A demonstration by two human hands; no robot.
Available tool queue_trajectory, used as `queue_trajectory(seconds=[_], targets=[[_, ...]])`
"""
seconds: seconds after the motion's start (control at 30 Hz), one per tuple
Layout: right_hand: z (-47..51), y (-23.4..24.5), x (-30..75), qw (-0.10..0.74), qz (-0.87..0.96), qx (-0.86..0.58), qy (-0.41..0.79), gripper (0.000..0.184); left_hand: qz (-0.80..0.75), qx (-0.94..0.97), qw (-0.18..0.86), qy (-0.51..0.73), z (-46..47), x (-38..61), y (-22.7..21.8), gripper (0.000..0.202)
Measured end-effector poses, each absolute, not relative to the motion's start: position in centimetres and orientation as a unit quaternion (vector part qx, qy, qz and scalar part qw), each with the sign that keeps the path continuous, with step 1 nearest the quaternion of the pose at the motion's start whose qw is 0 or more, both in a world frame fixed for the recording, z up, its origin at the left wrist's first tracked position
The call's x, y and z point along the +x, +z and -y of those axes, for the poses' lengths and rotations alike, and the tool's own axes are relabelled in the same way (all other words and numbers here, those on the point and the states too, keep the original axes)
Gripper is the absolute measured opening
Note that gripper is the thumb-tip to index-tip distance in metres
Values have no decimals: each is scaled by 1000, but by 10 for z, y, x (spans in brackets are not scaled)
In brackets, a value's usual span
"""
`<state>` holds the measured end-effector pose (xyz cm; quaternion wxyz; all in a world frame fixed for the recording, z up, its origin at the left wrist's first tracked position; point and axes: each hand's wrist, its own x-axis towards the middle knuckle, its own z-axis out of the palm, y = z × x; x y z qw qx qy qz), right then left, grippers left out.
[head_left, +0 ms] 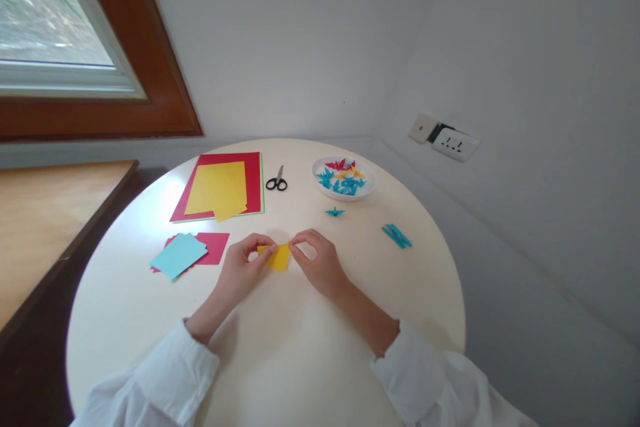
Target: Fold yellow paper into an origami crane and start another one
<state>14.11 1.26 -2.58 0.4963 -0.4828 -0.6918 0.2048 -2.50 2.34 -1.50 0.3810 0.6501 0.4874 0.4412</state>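
Note:
A small piece of yellow paper [280, 260] is held between my two hands over the near middle of the table. My left hand [246, 263] pinches its upper left part, thumb on top. At the upper right corner, my right hand [320, 263] grips the same paper between thumb and fingertips. Just beyond my right hand, a blue paper crane [335, 212] sits by itself on the table. To the left of my left hand lie light blue paper squares [179, 255] on top of pink paper squares [216, 247].
The round white table [300, 360] carries a stack of red sheets [255, 180] with yellow sheets [217, 188] on top. Black-handled scissors [277, 180] lie beside it. A white dish [345, 196] holds several folded cranes. Blue paper strips [397, 235] lie at the right.

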Motion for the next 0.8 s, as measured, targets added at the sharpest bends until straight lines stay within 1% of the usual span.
queue_trajectory(seconds=[0.17, 0.27, 0.4, 0.6, 0.8], targets=[[-10, -26, 138, 477, 725, -473, 153, 9, -466, 713, 256, 457, -19, -24, -16, 14], [-9, -28, 136, 469, 743, -462, 121, 10, -449, 760, 178, 435, -14, -22, -17, 13], [-8, -29, 135, 464, 757, -453, 87, 10, -430, 789, 110, 425, -12, -22, -18, 13], [-7, -28, 136, 450, 778, -436, 52, 11, -409, 809, 64, 417, -14, -24, -21, 10], [-5, -27, 136, 473, 775, -412, 70, 13, -426, 797, 87, 419, -10, -22, -17, 10]])
